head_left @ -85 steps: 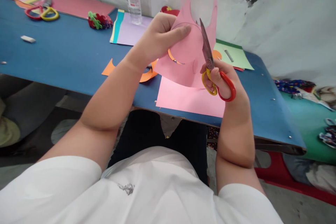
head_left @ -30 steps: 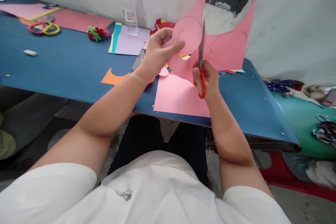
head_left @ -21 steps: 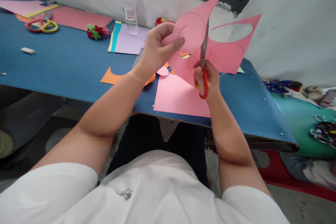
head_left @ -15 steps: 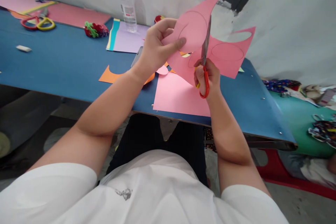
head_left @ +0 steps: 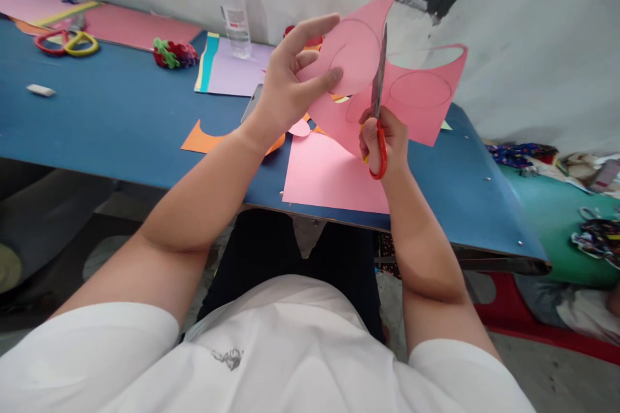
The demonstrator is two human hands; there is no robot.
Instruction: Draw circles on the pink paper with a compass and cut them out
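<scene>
My left hand [head_left: 300,68] pinches a pink sheet of paper [head_left: 356,55] between thumb and fingers, holding it up above the table. Circles are drawn on the sheet, and a curved piece is cut away along its upper edge at the right. In my right hand [head_left: 390,139] are scissors [head_left: 380,80] with red and yellow handles; the thumb and fingers are in the loops. The blades point upward at the sheet, beside the drawn circle nearest my left hand. Below lies another pink sheet [head_left: 334,181] on the table, with orange paper scraps [head_left: 201,137] to its left.
On the blue table [head_left: 111,116] are a second pair of scissors [head_left: 65,43], an eraser [head_left: 41,90], a red and green fuzzy craft piece [head_left: 174,53], purple paper [head_left: 232,71] and a clear bottle [head_left: 236,22]. A green table [head_left: 537,219] with cloth items stands at the right.
My left index finger has lifted and straightened away from the pink sheet, while the thumb stays on it. The sheet and scissors have shifted only slightly.
</scene>
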